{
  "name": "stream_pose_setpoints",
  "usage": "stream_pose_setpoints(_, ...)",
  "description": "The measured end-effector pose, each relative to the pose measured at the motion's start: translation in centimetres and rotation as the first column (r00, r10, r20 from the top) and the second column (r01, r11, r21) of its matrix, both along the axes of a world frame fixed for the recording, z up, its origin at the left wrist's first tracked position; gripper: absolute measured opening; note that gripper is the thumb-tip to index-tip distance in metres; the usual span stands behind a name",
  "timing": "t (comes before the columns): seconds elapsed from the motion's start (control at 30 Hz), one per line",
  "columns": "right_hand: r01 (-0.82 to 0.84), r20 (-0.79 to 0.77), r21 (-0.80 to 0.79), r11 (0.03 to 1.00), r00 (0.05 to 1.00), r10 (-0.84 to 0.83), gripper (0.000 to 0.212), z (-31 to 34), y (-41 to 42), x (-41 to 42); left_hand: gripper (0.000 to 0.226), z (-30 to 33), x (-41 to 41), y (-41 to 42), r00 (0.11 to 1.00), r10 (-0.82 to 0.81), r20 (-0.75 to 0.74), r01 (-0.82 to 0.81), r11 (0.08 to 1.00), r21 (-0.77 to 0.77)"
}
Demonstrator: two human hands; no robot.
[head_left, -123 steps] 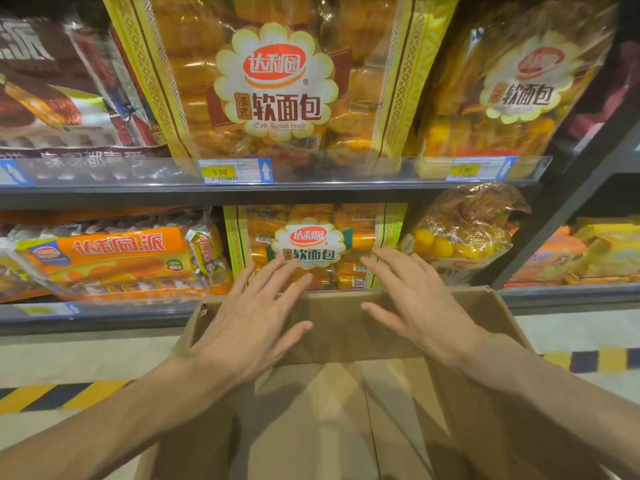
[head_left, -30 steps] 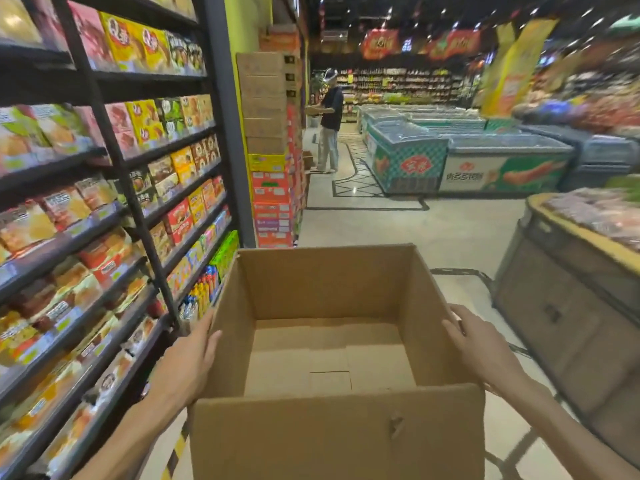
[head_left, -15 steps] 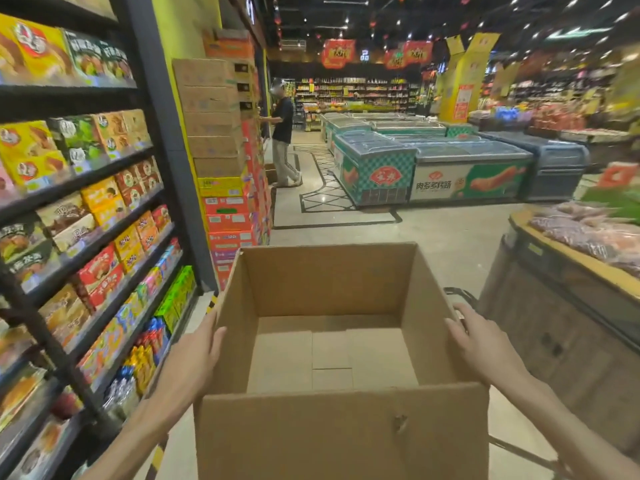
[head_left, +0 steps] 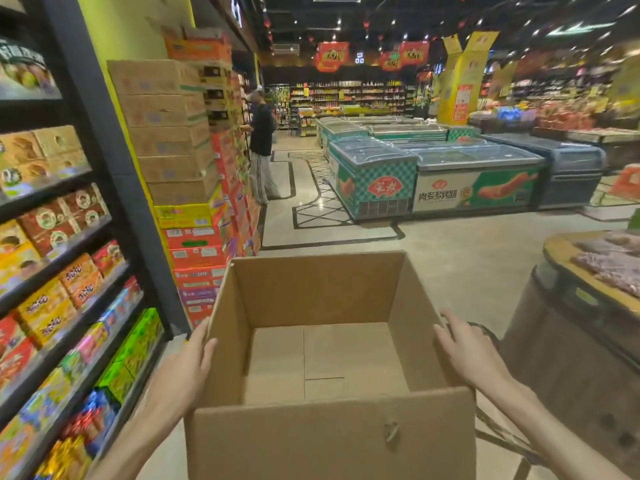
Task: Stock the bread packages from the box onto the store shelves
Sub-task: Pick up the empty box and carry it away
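Cardboard box (head_left: 329, 441) carried upright at centre frame, open top up, nothing inside, long axis running away down aisle. Left hand (head_left: 180, 370) flat against left wall, right hand (head_left: 469, 355) flat against right wall, fingers straight. Snack shelves (head_left: 52, 265) at left, chest freezers (head_left: 450, 174) well ahead.

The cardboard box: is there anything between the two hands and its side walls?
Nothing visible. The left hand lies flat against the left wall of the cardboard box and the right hand against its right wall, both touching the cardboard directly. The box is empty inside.
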State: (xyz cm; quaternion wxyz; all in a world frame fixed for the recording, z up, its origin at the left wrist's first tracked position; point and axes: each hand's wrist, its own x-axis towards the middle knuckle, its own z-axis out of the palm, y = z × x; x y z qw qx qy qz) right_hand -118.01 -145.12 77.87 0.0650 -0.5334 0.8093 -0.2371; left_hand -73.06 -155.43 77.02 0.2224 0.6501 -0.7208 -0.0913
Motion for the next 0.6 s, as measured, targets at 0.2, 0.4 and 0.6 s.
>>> stream_pose_setpoints(0.2,-0.024,-0.001,-0.003,1.0,1.0,0.024,0.041,-0.7,-15.2,-5.3,0.052,-0.3,-6.0,-14.2,0.998,0.052,-0.035,-0.051,0.998,0.025)
stream_pose_setpoints(0.4,-0.015,-0.032,0.002,1.0,0.999,0.015,0.041,-3.4,-32.1,-10.6,0.052,-2.9,-12.3,-31.0,0.993,0.075,-0.088,-0.072,0.997,0.029)
stream_pose_setpoints(0.6,0.01,-0.065,0.028,1.0,0.998,-0.008,0.041,-2.1,-49.2,-16.7,0.051,-3.5,-18.5,-48.8,0.983,0.105,-0.149,-0.089,0.99,0.109)
